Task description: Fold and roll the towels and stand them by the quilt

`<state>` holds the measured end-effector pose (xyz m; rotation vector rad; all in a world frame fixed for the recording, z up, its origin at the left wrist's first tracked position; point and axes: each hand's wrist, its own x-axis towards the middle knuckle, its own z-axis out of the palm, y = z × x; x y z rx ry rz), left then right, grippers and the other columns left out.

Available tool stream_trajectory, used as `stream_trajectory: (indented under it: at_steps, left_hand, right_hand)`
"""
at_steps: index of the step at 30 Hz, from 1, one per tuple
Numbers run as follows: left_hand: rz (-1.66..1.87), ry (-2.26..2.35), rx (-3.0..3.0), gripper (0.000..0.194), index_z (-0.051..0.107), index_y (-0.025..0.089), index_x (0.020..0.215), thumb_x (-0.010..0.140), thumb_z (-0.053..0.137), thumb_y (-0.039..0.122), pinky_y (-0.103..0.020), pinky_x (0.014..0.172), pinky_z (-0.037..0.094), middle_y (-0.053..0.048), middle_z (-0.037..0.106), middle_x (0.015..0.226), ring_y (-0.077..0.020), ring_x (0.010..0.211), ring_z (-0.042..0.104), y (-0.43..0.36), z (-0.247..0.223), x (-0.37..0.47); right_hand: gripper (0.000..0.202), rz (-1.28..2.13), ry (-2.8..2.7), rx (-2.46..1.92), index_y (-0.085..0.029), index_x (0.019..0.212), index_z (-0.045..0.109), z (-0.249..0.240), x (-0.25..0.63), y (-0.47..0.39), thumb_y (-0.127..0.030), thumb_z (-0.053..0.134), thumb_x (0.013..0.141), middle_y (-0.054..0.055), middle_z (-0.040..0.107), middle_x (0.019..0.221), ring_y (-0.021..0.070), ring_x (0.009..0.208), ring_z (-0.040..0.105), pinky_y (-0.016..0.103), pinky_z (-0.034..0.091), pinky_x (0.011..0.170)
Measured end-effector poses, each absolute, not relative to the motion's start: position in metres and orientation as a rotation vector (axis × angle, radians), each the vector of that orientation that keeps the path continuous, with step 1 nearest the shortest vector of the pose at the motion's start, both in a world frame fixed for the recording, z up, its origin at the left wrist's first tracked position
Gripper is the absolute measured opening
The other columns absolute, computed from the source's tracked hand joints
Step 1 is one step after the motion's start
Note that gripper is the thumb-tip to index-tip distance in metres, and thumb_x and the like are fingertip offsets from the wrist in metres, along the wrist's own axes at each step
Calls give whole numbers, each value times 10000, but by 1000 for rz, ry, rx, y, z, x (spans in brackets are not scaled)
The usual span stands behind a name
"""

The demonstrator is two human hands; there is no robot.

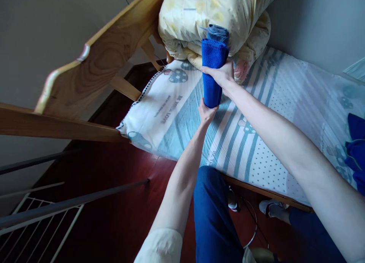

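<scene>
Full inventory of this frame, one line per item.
blue towel: 1, bright blue, folded, held upright over the bed
denim piece: 1, grey-blue, just behind the towel's top
quilt: 1, pale yellow, bundled at the head of the bed
bed sheet: 1, white with teal stripes and dots, covering the bed
wooden frame: 1, light wood, left of the bed
blue cloth: 1, dark blue, right edge of the bed
metal rack: 1, grey-white, lower left on the floor
shoe: 1, white, under the bed edge
left hand: grips the towel's bottom
right hand: grips the towel's middle
</scene>
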<state>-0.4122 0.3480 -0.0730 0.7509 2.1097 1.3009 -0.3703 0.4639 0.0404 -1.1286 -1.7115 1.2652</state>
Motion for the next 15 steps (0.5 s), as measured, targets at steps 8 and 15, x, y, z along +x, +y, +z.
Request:
stream_trajectory:
  at_steps: [8,15]
  left_hand:
    - [1295,2145,728,496,582,219,1064,660,870,231,-399,866,546,-30,670,906,-261,923,665,344,-96,-413]
    - [1356,2089,752,531,543,248,1053,641,876,273,-385,810,552,-6,644,857,-238,847,642,352,-103,-416]
  right_hand:
    - [482,1274,-1762,-1126,-166,1139,619,-10,-369,467,-304,797,712,67,659,1195,316,1310,582,543,486,1098]
    - [488,1278,-1768,-1086,-197,1191,588,-20,-367,481,-323,749,748,57,659,1178,300,1307,581,530,451,1141]
